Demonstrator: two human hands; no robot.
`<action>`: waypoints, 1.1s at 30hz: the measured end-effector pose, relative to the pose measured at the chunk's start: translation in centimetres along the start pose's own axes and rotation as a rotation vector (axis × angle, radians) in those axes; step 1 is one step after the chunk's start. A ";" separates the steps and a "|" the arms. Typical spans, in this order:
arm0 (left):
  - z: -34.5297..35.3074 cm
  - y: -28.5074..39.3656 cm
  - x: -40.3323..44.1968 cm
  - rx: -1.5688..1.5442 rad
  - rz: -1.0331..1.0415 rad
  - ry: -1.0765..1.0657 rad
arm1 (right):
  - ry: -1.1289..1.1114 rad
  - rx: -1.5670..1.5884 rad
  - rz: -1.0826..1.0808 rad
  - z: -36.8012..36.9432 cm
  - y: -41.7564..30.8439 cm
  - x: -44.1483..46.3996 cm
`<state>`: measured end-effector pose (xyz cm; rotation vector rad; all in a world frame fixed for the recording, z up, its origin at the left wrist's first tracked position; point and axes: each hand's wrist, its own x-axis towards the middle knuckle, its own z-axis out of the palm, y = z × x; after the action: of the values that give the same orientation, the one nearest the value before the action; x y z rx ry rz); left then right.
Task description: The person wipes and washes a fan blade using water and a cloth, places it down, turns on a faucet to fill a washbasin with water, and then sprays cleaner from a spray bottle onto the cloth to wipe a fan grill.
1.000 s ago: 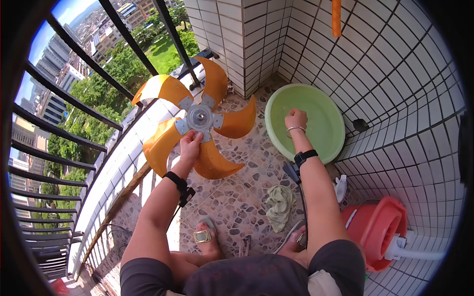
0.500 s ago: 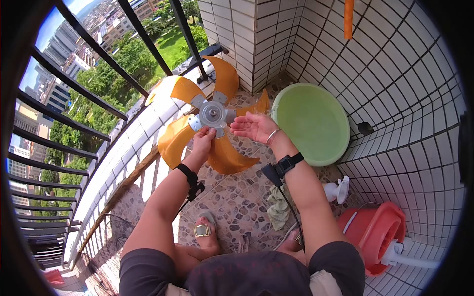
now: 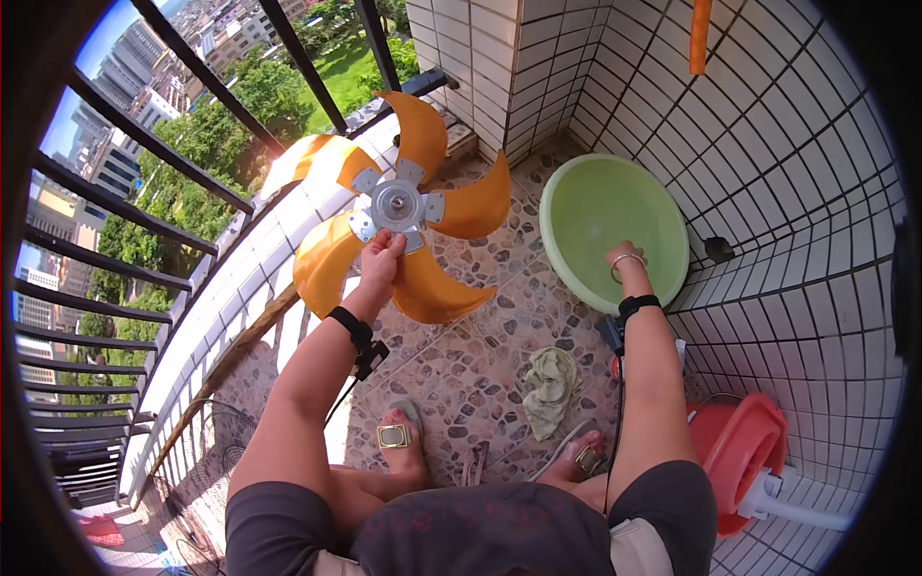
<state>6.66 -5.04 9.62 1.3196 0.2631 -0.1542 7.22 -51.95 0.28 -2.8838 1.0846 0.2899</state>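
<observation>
In the head view, the left arm is slanting from the bottom left up toward the middle of the frame, and the left hand [image 3: 382,253] is pinching the orange fan [image 3: 397,201] by a blade's metal root, just below the hub, thumb and fingers closing tightly on it. The fan is facing the camera left of the frame's centre, its five blades spreading out around the hub. The right arm is running almost straight up the right half of the frame, leaning slightly left, and the right hand [image 3: 625,252] is bending down inside the green basin [image 3: 581,206] at the upper right. Its fingers are pointing away from the camera and hiding behind the hand, so I cannot tell whether they are gripping anything. A bracelet [image 3: 629,258] is circling that wrist, and a black strap [image 3: 640,304] is sitting lower on the forearm. The right forearm is covering most of a white object [image 3: 681,351], which is too hidden to identify. A crumpled cloth [image 3: 550,392] is lying on the floor below the centre. The red bucket [image 3: 732,446] at the lower right is partly disappearing behind the right arm and sleeve.
</observation>
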 end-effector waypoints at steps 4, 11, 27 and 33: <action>0.2 0.4 -1.1 0.026 -0.046 -0.031 | -0.830 1.175 0.284 0.1 0.0 -2.5; 2.0 -1.5 -1.9 0.071 -0.139 -0.172 | -1.465 1.707 -0.355 -13.4 -14.6 -14.9; 0.3 -1.1 -2.3 -0.064 -0.036 -0.019 | -0.119 0.164 0.112 -4.4 -3.0 -4.1; -0.7 -1.4 -0.9 -0.065 0.035 0.035 | -1.269 1.845 0.067 0.4 -2.1 -2.7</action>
<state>5.36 -4.76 8.39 1.2624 0.2722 -0.0924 6.57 -48.58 0.37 -0.6910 0.4909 0.5355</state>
